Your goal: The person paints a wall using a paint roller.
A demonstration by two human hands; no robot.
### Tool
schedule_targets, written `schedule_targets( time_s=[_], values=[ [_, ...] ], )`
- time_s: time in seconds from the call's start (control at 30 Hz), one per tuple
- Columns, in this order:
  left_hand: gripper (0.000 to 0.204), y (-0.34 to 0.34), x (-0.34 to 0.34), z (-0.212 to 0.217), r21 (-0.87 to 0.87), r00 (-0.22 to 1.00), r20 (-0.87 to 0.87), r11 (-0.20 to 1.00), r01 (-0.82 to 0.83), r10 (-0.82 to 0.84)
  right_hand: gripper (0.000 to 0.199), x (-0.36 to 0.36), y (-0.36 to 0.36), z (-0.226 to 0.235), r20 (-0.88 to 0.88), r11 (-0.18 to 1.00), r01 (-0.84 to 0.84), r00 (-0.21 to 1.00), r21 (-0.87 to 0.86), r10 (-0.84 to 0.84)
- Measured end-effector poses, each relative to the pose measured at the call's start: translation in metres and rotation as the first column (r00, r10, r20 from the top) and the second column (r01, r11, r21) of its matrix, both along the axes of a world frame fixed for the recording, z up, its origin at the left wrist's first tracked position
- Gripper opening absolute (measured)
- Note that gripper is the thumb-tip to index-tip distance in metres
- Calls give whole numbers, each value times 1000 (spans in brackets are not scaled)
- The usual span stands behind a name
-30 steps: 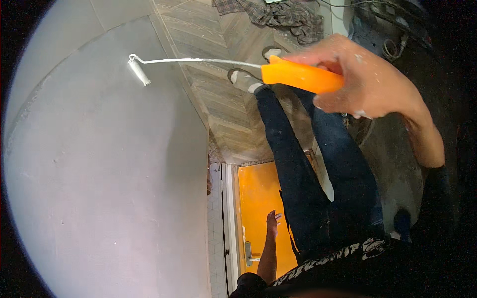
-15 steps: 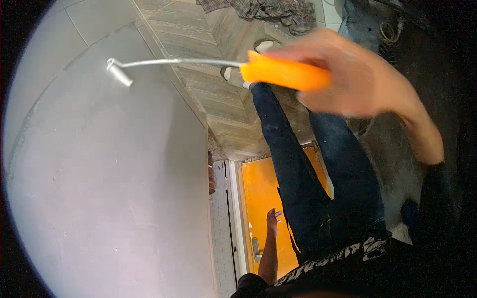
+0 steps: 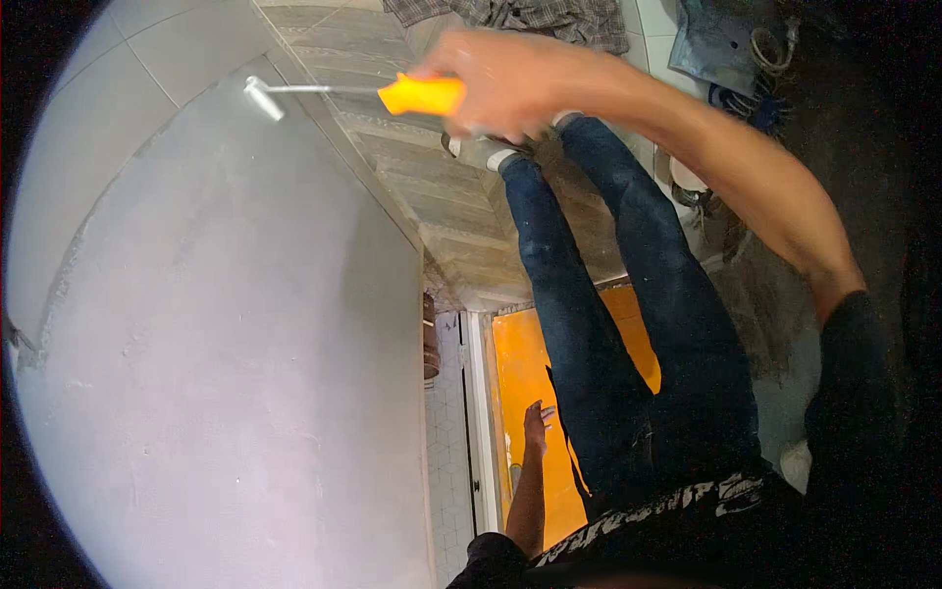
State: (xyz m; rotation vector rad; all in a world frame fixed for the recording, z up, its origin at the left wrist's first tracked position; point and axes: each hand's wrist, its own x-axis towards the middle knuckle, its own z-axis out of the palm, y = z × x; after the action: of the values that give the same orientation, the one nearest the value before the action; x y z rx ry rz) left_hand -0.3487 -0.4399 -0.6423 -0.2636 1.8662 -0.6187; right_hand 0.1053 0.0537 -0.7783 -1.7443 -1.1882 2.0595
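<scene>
Stretched out at the top, my right hand is closed round the orange handle of a small paint roller. The roller's thin metal rod points left, and its short white sleeve lies over the upper part of a smooth grey wall. Whether the sleeve presses on the surface I cannot tell. My left hand hangs low beside my leg, its fingers apart and nothing seen in them. Behind it is an orange door.
Light tiles border the grey wall's far end. Wood-patterned herringbone flooring runs beside the wall, under my feet. At the top lies a crumpled checked cloth. A coiled hose is at the upper right. A brown container stands past the wall's edge.
My right arm has reached farther out, taking the roller up and away. The white sleeve has shifted right and slightly up across the wall. My left hand has barely moved.
</scene>
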Motion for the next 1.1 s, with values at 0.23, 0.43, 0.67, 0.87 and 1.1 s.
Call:
schedule_targets(
  time_s=[0.23,0.43,0.67,0.87,1.1],
  values=[
    [52,6,12,-10,-15,993,68,995,96,-95,65,63,-58,150,-170,981,-42,983,189,75],
    [52,29,12,-11,46,991,50,991,125,-127,45,35,-14,92,12,985,-174,985,-22,174],
    [52,8,-3,6,75,991,31,989,127,-130,56,52,-57,135,-261,988,-99,957,115,126],
    [53,19,3,0,-25,987,8,987,160,-160,62,78,-82,179,-407,998,-47,911,53,64],
    [55,35,17,-14,63,978,59,979,196,-200,59,11,-44,91,50,978,-14,999,208,3]
  ],
)
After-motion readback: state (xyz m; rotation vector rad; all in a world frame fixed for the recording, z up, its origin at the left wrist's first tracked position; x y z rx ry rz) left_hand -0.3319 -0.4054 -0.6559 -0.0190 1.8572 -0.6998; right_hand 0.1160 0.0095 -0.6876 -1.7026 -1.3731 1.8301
